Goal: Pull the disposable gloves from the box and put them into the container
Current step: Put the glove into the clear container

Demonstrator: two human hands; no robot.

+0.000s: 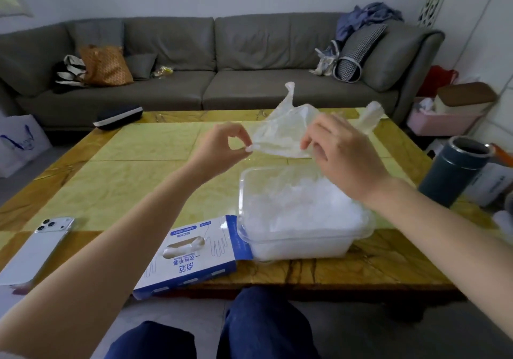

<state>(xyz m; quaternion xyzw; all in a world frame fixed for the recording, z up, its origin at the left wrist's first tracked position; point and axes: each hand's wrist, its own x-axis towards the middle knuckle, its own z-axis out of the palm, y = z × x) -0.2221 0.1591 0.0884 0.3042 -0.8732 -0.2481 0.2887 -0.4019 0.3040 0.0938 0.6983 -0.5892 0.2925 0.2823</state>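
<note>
Both hands are raised above the table [138, 169] and hold one clear disposable glove [280, 133] stretched between them. The left hand [222, 147] pinches one side of the glove's open end between thumb and forefinger, with the other fingers loosely curled. The right hand [341, 158] grips the opposite side of the same end with its fingers curled around the film. The glove hangs in the air, clear of the table, just beyond the far rim of the container [299, 247]. Its finger sections point up and away from the person. The container is a clear rectangular plastic tub that stands on the table below the right hand. It holds a heap of crumpled gloves [299, 206] that rises above the rim. The box [191, 256] is blue and white and lies flat at the near edge of the table, to the left of the container. Its far right corner touches the container's near left corner. Clear film shows in the oval opening on top of the box. A white phone [41, 247] lies camera side up at the near left of the table, well apart from the box. A dark flask [455, 169] stands upright at the right edge of the table. A grey sofa [194, 53] stands behind the table.
</note>
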